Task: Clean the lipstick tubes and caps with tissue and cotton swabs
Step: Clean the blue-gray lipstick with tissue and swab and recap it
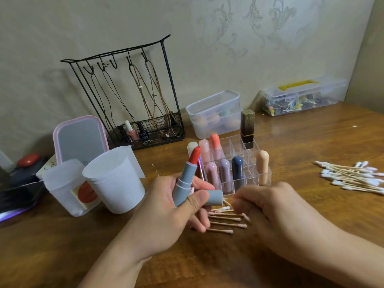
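Cups come first at the left of the wooden surface [291, 138]: two translucent white plastic cups [115, 179] standing in front of a pink-rimmed mirror [80, 138]. Next, near the centre, the left hand [166, 213] holds two things at once: an uncapped grey lipstick tube [184, 179] with its red stick wound out and pointing up, and its grey cap [214, 197] lying sideways, open end to the right. Below it lie used, pink-tipped swabs [227, 220]. The right hand [268, 206] pinches a cotton swab [226, 201], its tip at the cap's mouth. Behind both hands stands a clear organiser [239, 154] of capped lipsticks. Far right, a pile of clean swabs [353, 176].

The step appears to be swabbing inside the cap. Risks: the bare red stick sits close to the fingers and could smear or snap if the crowded left-hand grip shifts; hard pushing might bend the swab.
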Motion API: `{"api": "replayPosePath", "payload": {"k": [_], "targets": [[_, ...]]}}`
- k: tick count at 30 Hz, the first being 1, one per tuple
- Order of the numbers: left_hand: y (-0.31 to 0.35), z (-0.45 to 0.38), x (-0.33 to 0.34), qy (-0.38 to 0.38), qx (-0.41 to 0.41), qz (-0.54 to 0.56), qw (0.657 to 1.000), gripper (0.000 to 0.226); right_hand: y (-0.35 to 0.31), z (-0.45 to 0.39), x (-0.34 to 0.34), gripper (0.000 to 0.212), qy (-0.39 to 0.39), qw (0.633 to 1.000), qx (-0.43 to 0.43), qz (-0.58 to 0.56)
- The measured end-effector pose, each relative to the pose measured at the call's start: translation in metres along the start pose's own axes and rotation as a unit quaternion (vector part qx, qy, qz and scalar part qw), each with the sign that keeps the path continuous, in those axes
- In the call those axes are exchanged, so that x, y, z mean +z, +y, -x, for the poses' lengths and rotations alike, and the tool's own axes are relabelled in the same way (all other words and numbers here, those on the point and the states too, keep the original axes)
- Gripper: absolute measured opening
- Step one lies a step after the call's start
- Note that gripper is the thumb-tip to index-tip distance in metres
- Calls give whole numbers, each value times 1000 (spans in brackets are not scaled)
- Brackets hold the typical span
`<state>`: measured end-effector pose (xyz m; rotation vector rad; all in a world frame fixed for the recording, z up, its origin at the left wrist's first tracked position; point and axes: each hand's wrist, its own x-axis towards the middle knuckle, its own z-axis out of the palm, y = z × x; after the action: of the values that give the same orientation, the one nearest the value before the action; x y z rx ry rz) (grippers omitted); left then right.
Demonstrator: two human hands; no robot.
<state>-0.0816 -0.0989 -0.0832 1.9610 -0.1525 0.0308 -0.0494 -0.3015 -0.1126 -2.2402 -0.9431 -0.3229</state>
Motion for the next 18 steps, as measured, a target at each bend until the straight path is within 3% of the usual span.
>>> {"api": "replayPosePath", "payload": {"k": [2,6,10,13,16,18], "targets": [[-1,0,0,15,4,-23,1000,24,-3,1,2,19,-49,998,-26,11],[2,3,5,-7,24,-67,997,23,-2,1,-3,15,14,1000,-5,-6],[2,3,6,2,20,-71,997,23,-2,1,3,18,-34,999,-28,-11],[3,3,8,-3,20,-66,998,23,0,0,1,18,23,999,-8,-31],[3,2,8,2,24,-61,998,24,-1,-1,6,29,-8,1000,-15,-14],[2,2,7,7,25,-64,998,20,-2,-2,5,26,-15,999,-31,-29]]}}
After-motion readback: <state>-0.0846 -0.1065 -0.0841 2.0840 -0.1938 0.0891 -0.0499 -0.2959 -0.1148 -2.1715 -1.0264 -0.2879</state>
